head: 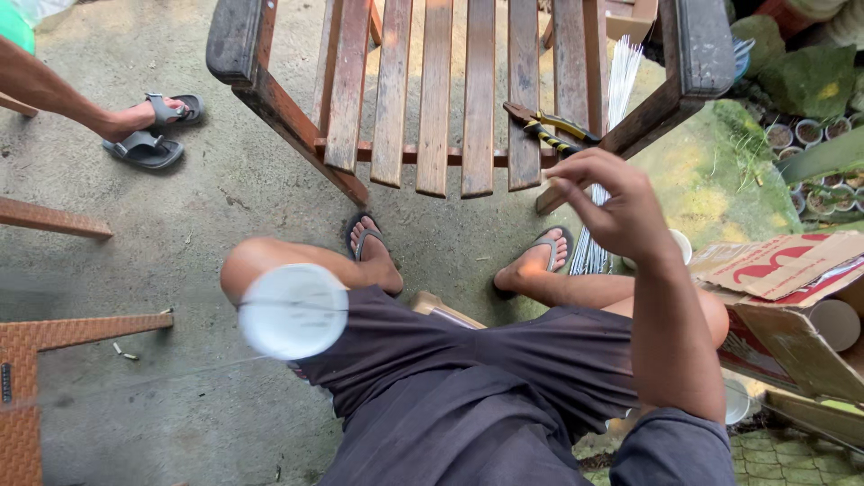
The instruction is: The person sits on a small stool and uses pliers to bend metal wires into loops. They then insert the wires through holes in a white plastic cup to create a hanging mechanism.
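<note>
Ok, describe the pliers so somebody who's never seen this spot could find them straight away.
Start at the slatted wooden chair facing the seated person. On its seat's right edge, above the raised right hand, lie the pliers. Their yellow-and-black handles set them apart from the bundle of thin white rods leaning beside them.

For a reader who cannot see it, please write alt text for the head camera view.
Seen from above, a seated person raises the right hand with fingers pinched, beside a blurred white round disc over the left knee; the left hand is out of view. A wooden slatted chair ahead carries pliers, with thin white rods leaning on it and a cardboard box at right.
</note>
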